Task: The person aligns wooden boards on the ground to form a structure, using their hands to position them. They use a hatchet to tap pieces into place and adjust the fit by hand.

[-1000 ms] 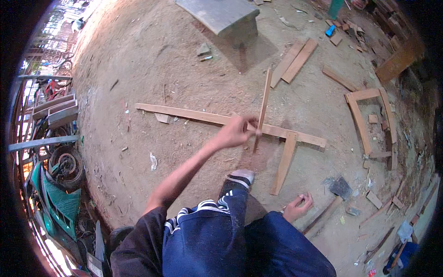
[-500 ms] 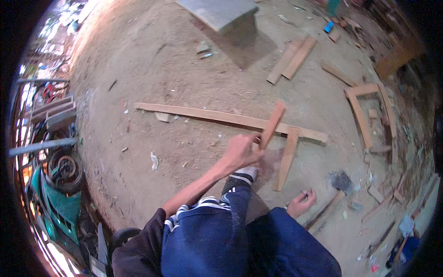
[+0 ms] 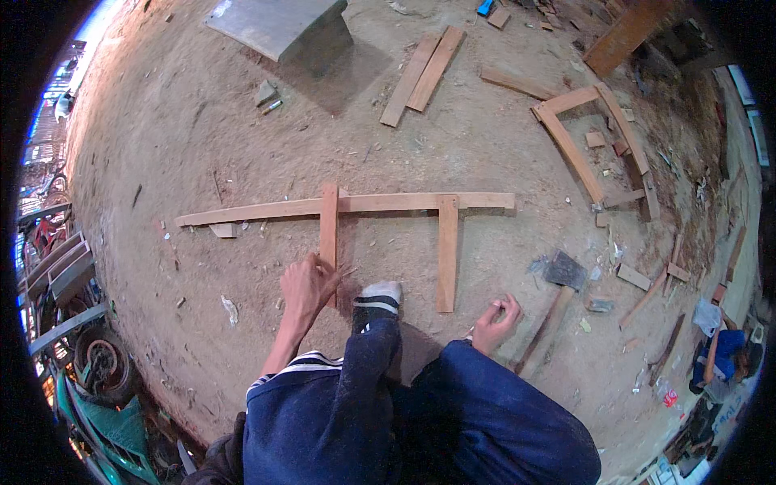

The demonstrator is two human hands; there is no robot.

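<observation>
A long wooden strip point(image 3: 267, 212) lies crosswise on the dirt ground. Near its right end, a short wooden slat point(image 3: 447, 259) runs from it toward me. Further left, a second short slat point(image 3: 329, 222) crosses over the strip, its far end sticking out a little beyond. My left hand point(image 3: 303, 293) is closed at this second slat's near end, fingers against its edge. Beside my right knee, my right hand point(image 3: 495, 325) is held with curled fingers; whether something small is in them is hidden. My socked foot point(image 3: 378, 299) rests between the two slats.
A wooden-handled tool with a broad dark head point(image 3: 565, 270) lies right of my right hand. An angular wooden frame point(image 3: 568, 158) and two boards point(image 3: 435, 69) lie farther off. A grey slab point(image 3: 275, 24) stands at the back, a green motorbike point(image 3: 105, 412) at left.
The second slat, slanted near the first one before, now crosses the strip farther left, moved by my left hand. The whole view has also shifted. My right hand stays by the knee.
</observation>
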